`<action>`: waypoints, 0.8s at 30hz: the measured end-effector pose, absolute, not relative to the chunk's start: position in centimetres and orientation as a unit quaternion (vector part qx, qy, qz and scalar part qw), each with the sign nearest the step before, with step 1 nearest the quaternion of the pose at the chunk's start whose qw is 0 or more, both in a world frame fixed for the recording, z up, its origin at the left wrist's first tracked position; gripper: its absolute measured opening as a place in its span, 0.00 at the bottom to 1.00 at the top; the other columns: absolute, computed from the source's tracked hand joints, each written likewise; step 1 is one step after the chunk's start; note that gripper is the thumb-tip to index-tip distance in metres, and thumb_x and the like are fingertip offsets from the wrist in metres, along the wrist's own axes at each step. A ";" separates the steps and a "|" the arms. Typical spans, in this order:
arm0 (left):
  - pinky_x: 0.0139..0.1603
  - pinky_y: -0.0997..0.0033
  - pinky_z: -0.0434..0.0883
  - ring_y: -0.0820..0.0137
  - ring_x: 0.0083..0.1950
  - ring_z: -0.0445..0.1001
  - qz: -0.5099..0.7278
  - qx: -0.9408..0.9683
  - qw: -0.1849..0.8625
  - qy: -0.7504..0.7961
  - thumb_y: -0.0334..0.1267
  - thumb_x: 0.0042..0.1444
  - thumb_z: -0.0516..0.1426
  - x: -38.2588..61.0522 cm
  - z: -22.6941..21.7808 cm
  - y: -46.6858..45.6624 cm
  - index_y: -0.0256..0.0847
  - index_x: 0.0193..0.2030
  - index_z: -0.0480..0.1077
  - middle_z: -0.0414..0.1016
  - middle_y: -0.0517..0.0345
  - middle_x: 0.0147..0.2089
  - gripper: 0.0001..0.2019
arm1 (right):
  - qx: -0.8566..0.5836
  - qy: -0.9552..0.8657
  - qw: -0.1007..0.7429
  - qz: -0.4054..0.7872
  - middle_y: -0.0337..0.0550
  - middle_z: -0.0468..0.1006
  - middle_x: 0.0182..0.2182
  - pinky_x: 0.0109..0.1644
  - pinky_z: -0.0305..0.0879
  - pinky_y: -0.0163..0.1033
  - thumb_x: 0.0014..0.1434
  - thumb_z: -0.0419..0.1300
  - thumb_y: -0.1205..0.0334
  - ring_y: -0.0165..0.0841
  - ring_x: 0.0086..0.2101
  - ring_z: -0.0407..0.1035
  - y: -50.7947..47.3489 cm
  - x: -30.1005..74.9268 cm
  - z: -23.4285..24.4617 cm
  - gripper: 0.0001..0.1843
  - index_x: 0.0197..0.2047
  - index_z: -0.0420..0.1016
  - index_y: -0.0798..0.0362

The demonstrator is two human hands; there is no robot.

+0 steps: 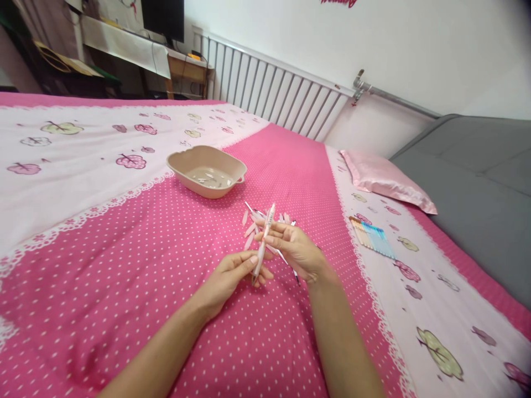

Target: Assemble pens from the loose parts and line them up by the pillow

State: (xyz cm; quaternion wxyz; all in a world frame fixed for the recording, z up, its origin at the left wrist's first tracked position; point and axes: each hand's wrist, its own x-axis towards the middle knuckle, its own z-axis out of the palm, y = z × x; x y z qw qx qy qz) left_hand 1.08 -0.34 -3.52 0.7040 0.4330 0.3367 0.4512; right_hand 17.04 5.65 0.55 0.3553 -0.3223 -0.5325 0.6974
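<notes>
A pink dotted bed carries a beige basin toward its far middle and a flat pack of refills near its right edge. Near the bed's middle, the left hand and right hand meet above a small heap of pen parts. The left grip pinches the lower end of a tilted white pen, and the right grip pinches its barrel higher up.

Pen lower end hid by L hand; bowl contents too small; wall lettering cut off.
</notes>
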 end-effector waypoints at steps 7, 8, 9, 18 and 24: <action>0.36 0.72 0.66 0.73 0.30 0.71 0.453 0.439 0.689 0.357 0.45 0.56 0.57 1.0 -3.4 -0.2 0.37 0.42 0.73 0.77 0.55 0.31 0.14 | -0.344 -0.538 0.365 0.678 0.42 0.80 0.37 0.52 0.63 0.41 0.48 0.69 0.61 0.32 0.40 0.73 5.8 17.0 0.4 0.21 0.46 0.76 0.51; 0.36 0.72 0.66 0.73 0.30 0.71 0.453 0.439 0.688 0.359 0.45 0.55 0.57 1.0 -3.4 -0.2 0.37 0.42 0.74 0.77 0.55 0.31 0.14 | -0.346 -0.538 0.367 0.676 0.41 0.80 0.37 0.52 0.63 0.41 0.48 0.69 0.61 0.32 0.40 0.73 5.8 17.0 0.4 0.20 0.46 0.76 0.51; 0.36 0.72 0.66 0.73 0.30 0.71 0.454 0.439 0.686 0.361 0.46 0.55 0.58 1.0 -3.4 -0.2 0.37 0.42 0.74 0.77 0.55 0.30 0.14 | -0.348 -0.538 0.368 0.674 0.41 0.80 0.37 0.53 0.63 0.41 0.47 0.69 0.61 0.32 0.40 0.73 5.8 17.0 0.4 0.20 0.46 0.76 0.51; 0.34 0.75 0.65 0.76 0.28 0.69 0.477 0.432 0.664 0.380 0.45 0.49 0.62 1.2 -3.4 -0.1 0.37 0.35 0.75 0.77 0.57 0.27 0.13 | -0.365 -0.544 0.372 0.658 0.42 0.81 0.34 0.52 0.64 0.44 0.46 0.70 0.60 0.35 0.39 0.74 5.4 16.9 0.7 0.21 0.45 0.76 0.52; 0.32 0.75 0.65 0.77 0.26 0.68 0.491 0.414 0.654 0.399 0.45 0.44 0.65 1.2 -3.7 0.0 0.36 0.32 0.76 0.78 0.56 0.26 0.14 | -0.366 -0.552 0.372 0.651 0.43 0.81 0.33 0.53 0.63 0.45 0.45 0.70 0.60 0.36 0.39 0.75 5.4 16.8 0.8 0.22 0.45 0.75 0.54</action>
